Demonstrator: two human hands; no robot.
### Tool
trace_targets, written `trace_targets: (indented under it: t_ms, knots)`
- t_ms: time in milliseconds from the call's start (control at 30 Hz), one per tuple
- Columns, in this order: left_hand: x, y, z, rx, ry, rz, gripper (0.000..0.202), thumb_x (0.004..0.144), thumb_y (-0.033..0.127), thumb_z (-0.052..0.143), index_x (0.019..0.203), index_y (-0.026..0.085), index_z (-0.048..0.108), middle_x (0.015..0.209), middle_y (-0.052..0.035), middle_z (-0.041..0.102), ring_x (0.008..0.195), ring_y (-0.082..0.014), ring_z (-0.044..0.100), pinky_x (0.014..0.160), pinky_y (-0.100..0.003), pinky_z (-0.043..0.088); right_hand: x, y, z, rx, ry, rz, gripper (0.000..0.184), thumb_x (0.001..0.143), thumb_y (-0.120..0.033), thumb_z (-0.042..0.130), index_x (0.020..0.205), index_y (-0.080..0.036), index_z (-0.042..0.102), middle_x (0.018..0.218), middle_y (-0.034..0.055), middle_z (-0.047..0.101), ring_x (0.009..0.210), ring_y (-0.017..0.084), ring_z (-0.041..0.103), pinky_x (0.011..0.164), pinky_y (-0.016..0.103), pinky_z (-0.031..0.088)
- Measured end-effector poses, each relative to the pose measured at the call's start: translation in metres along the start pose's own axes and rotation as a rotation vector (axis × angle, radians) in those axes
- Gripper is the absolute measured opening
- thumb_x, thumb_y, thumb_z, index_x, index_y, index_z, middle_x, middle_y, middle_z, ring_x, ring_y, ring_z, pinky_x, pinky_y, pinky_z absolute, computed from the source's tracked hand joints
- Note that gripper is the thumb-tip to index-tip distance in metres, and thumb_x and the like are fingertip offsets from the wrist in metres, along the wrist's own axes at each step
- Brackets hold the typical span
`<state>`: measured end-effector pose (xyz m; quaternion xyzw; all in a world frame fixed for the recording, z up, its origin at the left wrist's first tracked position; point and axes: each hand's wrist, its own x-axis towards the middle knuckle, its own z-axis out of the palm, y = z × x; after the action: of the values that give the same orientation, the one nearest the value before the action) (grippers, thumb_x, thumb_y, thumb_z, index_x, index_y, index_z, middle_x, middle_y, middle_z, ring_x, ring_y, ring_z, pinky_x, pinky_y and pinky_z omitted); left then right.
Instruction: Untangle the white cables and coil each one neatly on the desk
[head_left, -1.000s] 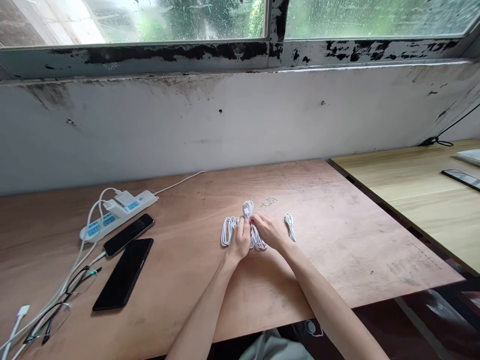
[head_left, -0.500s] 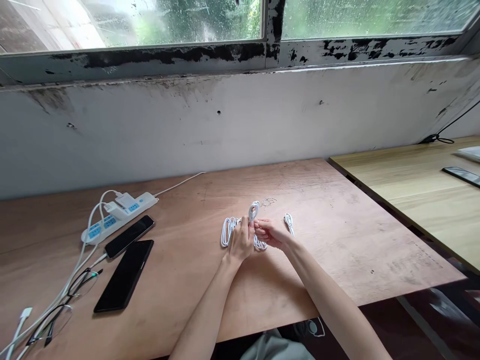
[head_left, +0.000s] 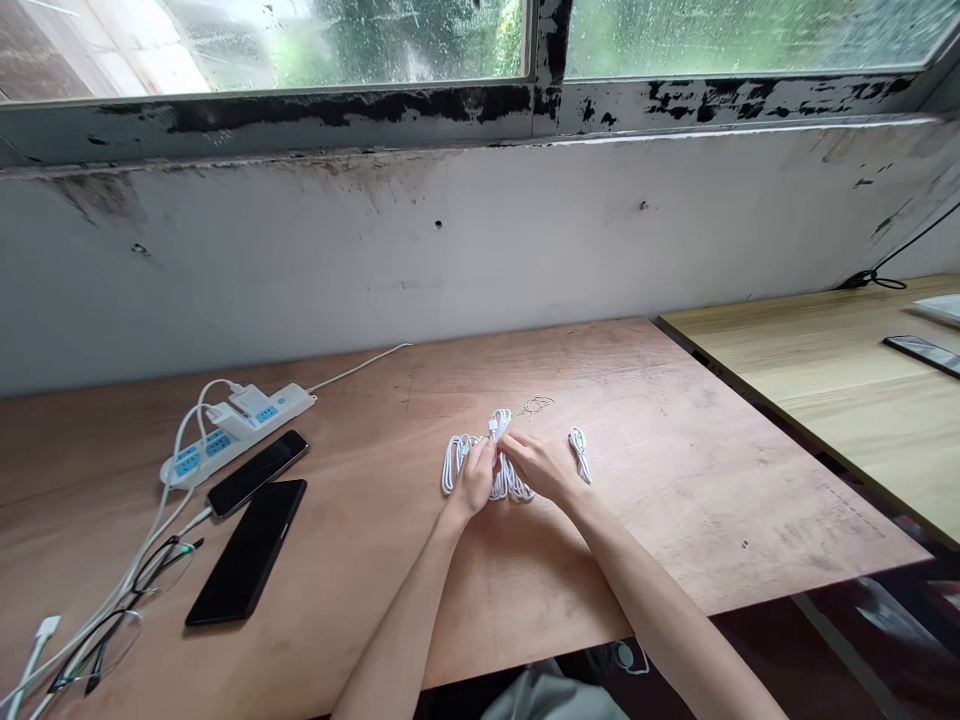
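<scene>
**Left hand** (head_left: 474, 480): closed narrowly around the coiled white USB cable (head_left: 457, 465), near the middle of the plywood table (head_left: 675, 500).

**Right hand** (head_left: 536, 467): fingertips pinched on the same bundle from the right, just below its small connector (head_left: 493, 428).

**Nearby:** a smaller coiled white cable (head_left: 579, 453) lies just right of the right hand; a small tangle of thin wire (head_left: 536, 404) lies just beyond the bundle.

**Table, left:** a white power strip (head_left: 236, 425) with plugged-in cables, two black smartphones (head_left: 247, 550), and eyeglasses (head_left: 161, 570).

**Far side:** a stained white wall (head_left: 450, 250) below a rain-streaked window (head_left: 337, 40).

**Right:** a lighter wooden table (head_left: 825, 400).
</scene>
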<state>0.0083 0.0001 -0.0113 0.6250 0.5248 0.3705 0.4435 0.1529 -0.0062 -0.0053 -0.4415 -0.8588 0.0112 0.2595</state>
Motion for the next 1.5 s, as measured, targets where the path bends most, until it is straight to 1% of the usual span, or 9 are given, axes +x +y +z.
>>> trace_targets:
  t_ms: [100, 233, 333, 400, 500, 667, 767, 933, 1500]
  knots:
    - [-0.003, 0.005, -0.001, 0.034, -0.038, 0.026, 0.029, 0.087, 0.037, 0.028, 0.065, 0.021, 0.038, 0.063, 0.0003, 0.046, 0.059, -0.0129, 0.043, 0.058, -0.026, 0.035, 0.000, -0.002, 0.000, 0.162, 0.036, 0.041, 0.019, 0.088, -0.014, 0.037, 0.074, -0.017, 0.050, 0.070, 0.0021, 0.052, 0.056, 0.011, 0.041, 0.053, 0.024, 0.028]
    - [-0.009, 0.014, -0.003, 0.231, 0.007, 0.158, 0.026, 0.090, 0.035, 0.026, 0.076, 0.021, 0.043, 0.065, 0.0003, 0.050, 0.059, -0.0136, 0.047, 0.058, -0.026, 0.034, 0.003, -0.010, 0.005, 0.843, 0.129, 0.339, 0.025, 0.086, -0.028, 0.042, 0.063, -0.019, 0.039, 0.057, -0.0030, 0.039, 0.050, 0.009, 0.032, 0.049, 0.022, 0.025]
    - [-0.009, 0.016, -0.003, 0.430, 0.029, 0.263, 0.024, 0.091, 0.034, 0.027, 0.084, 0.021, 0.046, 0.071, -0.0014, 0.054, 0.064, -0.0151, 0.051, 0.059, -0.026, 0.033, 0.007, -0.012, 0.010, 1.407, 0.071, 0.585, 0.032, 0.080, -0.040, 0.046, 0.059, -0.020, 0.032, 0.051, -0.0064, 0.027, 0.044, 0.007, 0.023, 0.043, 0.022, 0.020]
    - [-0.009, 0.014, -0.003, 0.525, 0.029, 0.277, 0.024, 0.091, 0.034, 0.028, 0.085, 0.020, 0.047, 0.071, -0.0024, 0.055, 0.065, -0.0162, 0.052, 0.058, -0.026, 0.032, 0.008, -0.011, 0.011, 1.548, -0.011, 0.646, 0.033, 0.078, -0.043, 0.046, 0.058, -0.021, 0.030, 0.049, -0.0076, 0.023, 0.041, 0.007, 0.017, 0.040, 0.022, 0.016]
    - [-0.008, 0.014, -0.001, 0.468, 0.039, 0.228, 0.027, 0.091, 0.035, 0.025, 0.081, 0.020, 0.045, 0.069, -0.0024, 0.054, 0.061, -0.0160, 0.050, 0.057, -0.026, 0.030, 0.007, -0.007, 0.010, 1.302, 0.013, 0.590, 0.031, 0.081, -0.040, 0.045, 0.059, -0.019, 0.037, 0.050, -0.0057, 0.030, 0.043, 0.008, 0.024, 0.042, 0.022, 0.020]
    - [-0.006, 0.013, 0.000, 0.233, 0.059, 0.109, 0.030, 0.090, 0.035, 0.025, 0.068, 0.021, 0.040, 0.059, 0.0005, 0.047, 0.055, -0.0137, 0.043, 0.055, -0.026, 0.030, 0.000, -0.002, 0.006, 0.445, 0.120, 0.250, 0.021, 0.090, -0.030, 0.039, 0.082, -0.019, 0.056, 0.071, 0.0024, 0.054, 0.056, 0.011, 0.043, 0.055, 0.023, 0.029]
    - [-0.003, 0.007, 0.000, 0.088, 0.038, 0.051, 0.030, 0.088, 0.037, 0.028, 0.068, 0.020, 0.043, 0.062, 0.0005, 0.048, 0.058, -0.0132, 0.045, 0.056, -0.025, 0.034, -0.003, 0.000, 0.004, 0.234, 0.111, 0.170, 0.023, 0.092, -0.028, 0.037, 0.091, -0.020, 0.058, 0.075, 0.0040, 0.057, 0.057, 0.012, 0.047, 0.055, 0.024, 0.030]
    - [-0.002, 0.001, 0.001, -0.034, 0.004, 0.008, 0.026, 0.087, 0.038, 0.033, 0.073, 0.020, 0.046, 0.065, 0.0017, 0.049, 0.059, -0.0119, 0.046, 0.057, -0.024, 0.037, -0.003, -0.001, 0.003, 0.178, 0.159, 0.120, 0.024, 0.093, -0.025, 0.037, 0.088, -0.018, 0.059, 0.073, 0.0036, 0.058, 0.057, 0.011, 0.049, 0.055, 0.022, 0.032]
    - [-0.008, 0.018, 0.002, 0.222, 0.010, 0.121, 0.024, 0.089, 0.033, 0.026, 0.077, 0.021, 0.043, 0.068, -0.0015, 0.052, 0.063, -0.0160, 0.050, 0.060, -0.027, 0.034, 0.001, -0.003, 0.004, 0.439, 0.142, 0.228, 0.019, 0.088, -0.024, 0.039, 0.074, -0.018, 0.050, 0.065, 0.0010, 0.052, 0.055, 0.011, 0.042, 0.055, 0.024, 0.031]
